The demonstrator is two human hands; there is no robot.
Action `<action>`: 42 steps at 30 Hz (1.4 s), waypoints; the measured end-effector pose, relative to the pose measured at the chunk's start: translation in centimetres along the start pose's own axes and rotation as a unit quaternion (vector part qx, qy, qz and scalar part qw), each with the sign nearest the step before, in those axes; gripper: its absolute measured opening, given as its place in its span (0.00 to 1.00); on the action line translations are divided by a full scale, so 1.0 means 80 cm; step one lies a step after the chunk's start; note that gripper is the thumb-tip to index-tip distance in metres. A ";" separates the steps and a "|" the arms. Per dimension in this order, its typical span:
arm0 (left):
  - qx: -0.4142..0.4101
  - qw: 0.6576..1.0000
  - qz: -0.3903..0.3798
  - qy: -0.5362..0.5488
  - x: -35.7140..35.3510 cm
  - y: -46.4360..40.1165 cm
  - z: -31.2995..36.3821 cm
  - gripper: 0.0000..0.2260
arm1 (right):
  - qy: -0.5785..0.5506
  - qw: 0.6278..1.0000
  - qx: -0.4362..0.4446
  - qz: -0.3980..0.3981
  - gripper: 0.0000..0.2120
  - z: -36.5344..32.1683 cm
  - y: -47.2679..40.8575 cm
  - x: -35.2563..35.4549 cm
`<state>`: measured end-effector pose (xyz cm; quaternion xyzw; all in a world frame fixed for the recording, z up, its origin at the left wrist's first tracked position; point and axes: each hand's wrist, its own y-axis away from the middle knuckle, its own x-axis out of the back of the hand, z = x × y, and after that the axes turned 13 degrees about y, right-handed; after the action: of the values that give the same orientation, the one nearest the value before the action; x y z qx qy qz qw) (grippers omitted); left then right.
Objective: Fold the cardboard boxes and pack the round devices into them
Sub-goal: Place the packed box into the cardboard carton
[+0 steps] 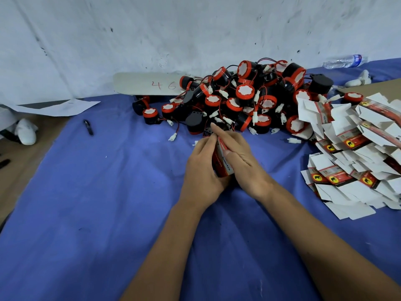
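My left hand (201, 170) curls its fingers around a small red cardboard box (222, 161), while my right hand (238, 157) lies flat against its other side, fingers (223, 134) straight. Its print is too small to read. The box sits above the blue-covered desk (108, 192), just before a pile of round devices (243, 101). Flat boxes (351, 157) with elephant emblems lie right. A card (149, 83) behind reads "46".

The left hand (200, 168) and right hand (236, 153) cover most of the small red box (221, 161), so its flaps cannot be told, and its print is too small to read. The flat box blanks (351, 157) run off the right edge. The water bottle (345, 61) label is blurred. A dark object (4, 163) is cut off at the left edge.
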<state>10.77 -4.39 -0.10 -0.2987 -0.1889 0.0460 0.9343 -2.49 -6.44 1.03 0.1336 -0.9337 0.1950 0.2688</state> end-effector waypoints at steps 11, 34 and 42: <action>0.066 0.997 0.024 0.024 0.000 0.000 -0.004 0.33 | 0.149 0.985 0.051 0.076 0.29 -0.008 0.002 -0.007; 0.212 0.963 0.051 0.158 0.010 0.004 -0.012 0.19 | 0.193 0.967 0.068 0.154 0.11 0.017 0.005 -0.004; 0.178 0.967 0.053 0.173 0.000 0.010 0.014 0.08 | 0.195 0.971 0.032 0.134 0.09 -0.017 0.038 0.037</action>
<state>10.36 -3.12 0.27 -0.1410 0.0027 0.0760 0.9871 -5.40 -3.56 2.83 -0.0252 -0.8659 0.2814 0.4128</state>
